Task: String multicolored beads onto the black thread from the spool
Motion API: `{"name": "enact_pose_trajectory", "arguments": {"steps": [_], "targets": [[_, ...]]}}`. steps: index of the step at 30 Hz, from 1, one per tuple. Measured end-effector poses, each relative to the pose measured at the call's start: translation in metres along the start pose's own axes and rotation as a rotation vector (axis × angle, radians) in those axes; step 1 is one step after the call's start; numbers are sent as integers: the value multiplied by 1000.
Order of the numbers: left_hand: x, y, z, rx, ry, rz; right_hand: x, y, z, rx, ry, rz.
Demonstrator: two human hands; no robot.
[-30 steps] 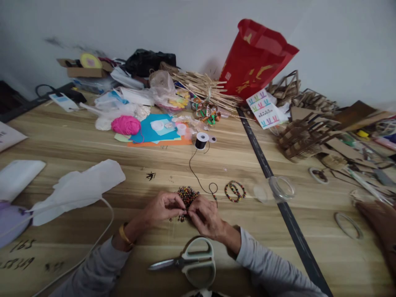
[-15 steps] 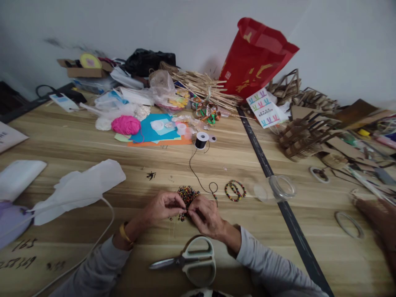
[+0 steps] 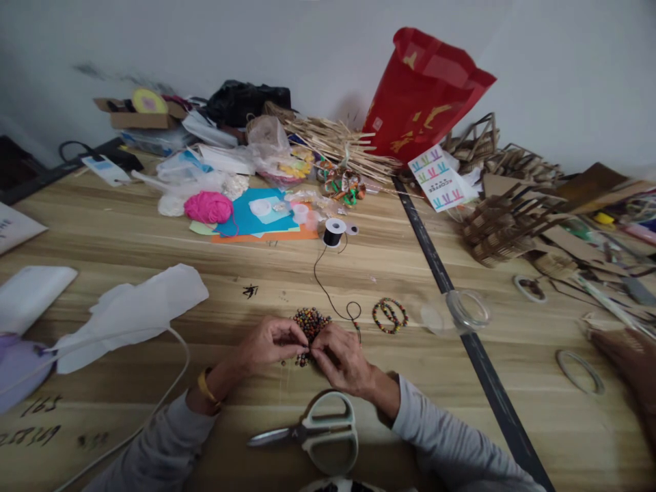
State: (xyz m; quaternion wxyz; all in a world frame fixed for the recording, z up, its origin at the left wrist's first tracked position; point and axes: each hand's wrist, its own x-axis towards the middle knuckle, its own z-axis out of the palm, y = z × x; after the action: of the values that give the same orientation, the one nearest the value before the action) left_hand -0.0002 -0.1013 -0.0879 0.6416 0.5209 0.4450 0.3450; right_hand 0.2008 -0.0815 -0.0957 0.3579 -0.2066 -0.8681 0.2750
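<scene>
Multicoloured beads (image 3: 308, 318) sit in a loose heap on the wooden table (image 3: 246, 256); heap = dial centre, 12 pointing away from the person. Left hand (image 3: 269, 344) at 8, right hand (image 3: 342, 359) at 4, both right against the heap.

Grip: thumb and forefinger pressed together on each side, tips nearly meeting. Left looks to pinch one bead (image 3: 308, 347), right seemingly the cord (image 3: 314, 271) end; too small to confirm.

Handling (judgement): beads light, hard, probably smooth, so they roll and pop out under a hard squeeze. Best hold is across the sides, hole left open. Cord limp and thin; holding close behind the tip keeps it stiff enough. Not fragile, just easy to lose.

Cord runs from the spool (image 3: 334, 234), between 12 and 1, into a small loop at 3, then goes out of sight by the right hand. Snag risk there.

Edges: scissors (image 3: 301, 432) at 6, blade toward 9, just below the wrists. Finished-looking bracelets (image 3: 391, 316) at 3, beyond the loop. Black strip (image 3: 486, 379) crosses farther out, 3 to 4.

Room: best at 10 to 11, bare wood up to the blue sheets (image 3: 238, 212), only black snippets (image 3: 250, 292) on the way. White sheet (image 3: 138, 311) limits 9.
</scene>
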Motion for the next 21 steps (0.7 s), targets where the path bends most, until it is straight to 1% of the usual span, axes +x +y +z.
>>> {"name": "enact_pose_trajectory", "arguments": {"steps": [7, 21], "targets": [[-1, 3, 0, 2, 14, 3, 0, 0, 0, -5, -1, 5], [0, -3, 0, 17, -1, 25, 2, -1, -1, -1, 3, -4]]}}
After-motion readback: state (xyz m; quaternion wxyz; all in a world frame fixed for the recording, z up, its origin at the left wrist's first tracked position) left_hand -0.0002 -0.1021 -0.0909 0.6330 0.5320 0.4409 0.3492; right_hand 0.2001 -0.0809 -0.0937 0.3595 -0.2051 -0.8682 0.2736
